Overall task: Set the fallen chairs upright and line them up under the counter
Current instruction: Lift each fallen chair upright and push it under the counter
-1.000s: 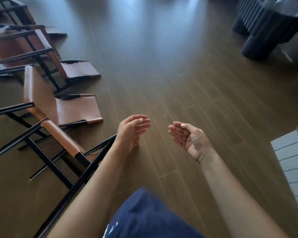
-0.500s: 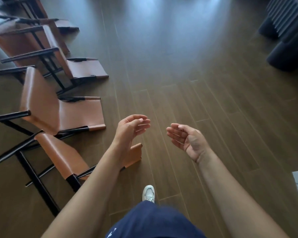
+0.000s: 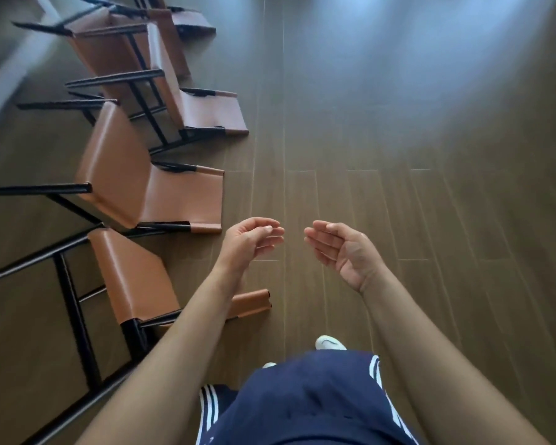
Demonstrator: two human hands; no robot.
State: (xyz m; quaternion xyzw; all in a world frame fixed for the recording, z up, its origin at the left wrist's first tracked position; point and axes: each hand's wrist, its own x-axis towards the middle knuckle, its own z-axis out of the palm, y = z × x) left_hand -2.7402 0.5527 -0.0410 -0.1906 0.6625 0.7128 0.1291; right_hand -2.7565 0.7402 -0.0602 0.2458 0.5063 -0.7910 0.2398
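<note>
The person has stepped forward since a second ago, so more chairs show now and the dark thing at the far right is gone from view. Both hands stay up in front of the body, as before.

The left hand [image 3: 251, 240] is loosely curled and holds nothing. The right hand [image 3: 341, 248] is half open, palm turned in, and holds nothing too. They sit close together with a small gap between them.

The chairs lie tipped over on the floor [image 3: 398, 155], all to the left of the left hand. The near chair [image 3: 135, 277] is just below and left of that hand, and part of it hides under the left arm. The next chair [image 3: 148, 184] lies just up and left of the hand. Two more chairs [image 3: 187, 101] lie farther off, up and left. No counter can be seen.

The chairs look stiff, with thin black metal frames and tan leather seats and backs. I think they are a bit heavy but fine for two hands. The leather may be smooth and bendy, so the hard black bars by the back look like the best place to hold.
</note>
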